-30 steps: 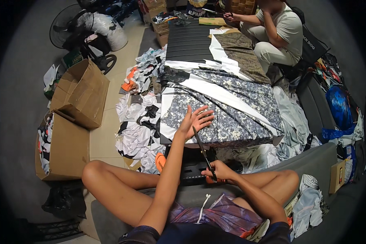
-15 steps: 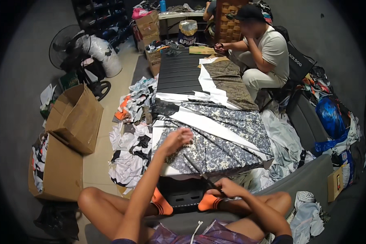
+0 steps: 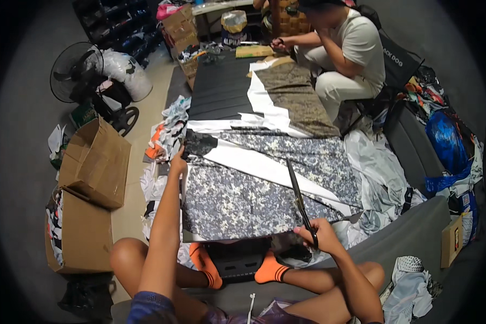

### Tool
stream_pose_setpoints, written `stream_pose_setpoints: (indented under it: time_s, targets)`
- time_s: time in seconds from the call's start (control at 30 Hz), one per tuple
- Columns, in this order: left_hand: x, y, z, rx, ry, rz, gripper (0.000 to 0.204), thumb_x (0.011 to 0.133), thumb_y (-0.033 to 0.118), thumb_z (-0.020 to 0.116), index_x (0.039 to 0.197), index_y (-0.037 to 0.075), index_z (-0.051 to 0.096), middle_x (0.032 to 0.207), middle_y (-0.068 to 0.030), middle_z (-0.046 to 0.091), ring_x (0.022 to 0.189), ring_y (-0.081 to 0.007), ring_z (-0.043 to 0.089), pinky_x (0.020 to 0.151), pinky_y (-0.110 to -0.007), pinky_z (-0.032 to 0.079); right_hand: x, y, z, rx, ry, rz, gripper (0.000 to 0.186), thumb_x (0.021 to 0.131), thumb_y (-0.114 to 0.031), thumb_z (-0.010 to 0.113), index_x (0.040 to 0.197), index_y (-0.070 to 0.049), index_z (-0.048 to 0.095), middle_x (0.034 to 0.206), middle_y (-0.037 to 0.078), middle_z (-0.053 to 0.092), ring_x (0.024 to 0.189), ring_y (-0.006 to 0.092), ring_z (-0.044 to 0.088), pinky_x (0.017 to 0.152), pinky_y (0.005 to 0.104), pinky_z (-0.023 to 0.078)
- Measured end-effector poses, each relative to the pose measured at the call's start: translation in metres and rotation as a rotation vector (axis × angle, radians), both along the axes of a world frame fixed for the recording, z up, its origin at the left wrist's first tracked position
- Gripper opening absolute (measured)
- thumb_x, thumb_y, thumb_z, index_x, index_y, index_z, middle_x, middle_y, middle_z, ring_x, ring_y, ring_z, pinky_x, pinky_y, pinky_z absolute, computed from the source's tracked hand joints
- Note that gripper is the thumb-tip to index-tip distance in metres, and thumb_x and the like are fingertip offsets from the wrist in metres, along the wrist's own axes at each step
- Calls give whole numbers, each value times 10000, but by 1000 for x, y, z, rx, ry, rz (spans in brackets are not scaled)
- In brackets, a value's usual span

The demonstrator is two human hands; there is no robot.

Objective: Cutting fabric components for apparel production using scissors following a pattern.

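Note:
Grey digital-camouflage fabric [image 3: 237, 200] lies spread over the near end of the table, with a white strip [image 3: 254, 164] running diagonally across it. At its left edge, beside a dark patterned piece [image 3: 201, 144], my left hand [image 3: 179, 161] is closed on the fabric's margin; its fingertips are partly hidden. My right hand [image 3: 319, 236] is closed round the handles of long black scissors [image 3: 298, 197]. Their blades point away from me, over the fabric and white strip, and look nearly together. Farther off lies brown camouflage fabric [image 3: 297, 97] bordered by white.
Across the table, a seated co-worker [image 3: 356, 48] holds a dark tool. Scraps [image 3: 173, 121] are heaped along the left side, and white cloth [image 3: 380, 173] on the right. Cardboard boxes [image 3: 94, 167] and a fan [image 3: 75, 70] stand at left. My feet in orange socks [image 3: 272, 267] are below the table edge.
My left hand has moved from above the fabric to its left edge. My right hand has raised the scissors from near my foot to over the fabric, which now lies flatter.

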State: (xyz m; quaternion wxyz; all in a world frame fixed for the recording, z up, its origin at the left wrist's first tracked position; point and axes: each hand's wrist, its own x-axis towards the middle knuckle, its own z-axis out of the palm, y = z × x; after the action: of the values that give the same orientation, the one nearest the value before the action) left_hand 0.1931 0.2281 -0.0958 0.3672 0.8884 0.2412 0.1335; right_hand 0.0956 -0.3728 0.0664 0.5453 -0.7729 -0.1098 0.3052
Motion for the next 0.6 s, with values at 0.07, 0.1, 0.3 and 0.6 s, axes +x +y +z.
stream_pose_setpoints:
  time_s: [0.07,0.1,0.3,0.6]
  targets:
    - [3,12,-2,95,15,-14,446,794,37,516,1226,71,619,1087,-233,655,1034,-358,633,909,-377,480,-1,-1,3,59,90,-3,347,851,-255,723,609,-47,587,530,-13,560,476,39,492,433,224,352]
    - [5,16,-1,191,7,-24,387,813,45,508,1176,35,644,982,-229,690,969,-340,666,867,-363,501,-1,-1,5,93,129,1,339,851,-246,723,612,-47,588,530,-13,561,474,37,493,431,221,352]
    - [15,17,33,265,72,-12,272,865,113,519,1054,3,680,905,-223,687,876,-346,669,804,-389,511,-1,-1,5,81,106,34,359,863,-284,720,641,-23,612,520,-18,555,478,30,484,432,228,338]
    - [160,-79,146,413,-246,-46,309,825,182,499,1001,43,712,980,-223,678,963,-366,659,844,-417,515,0,-2,-1,75,113,9,345,860,-247,719,613,-49,584,526,-18,560,469,35,495,424,214,349]
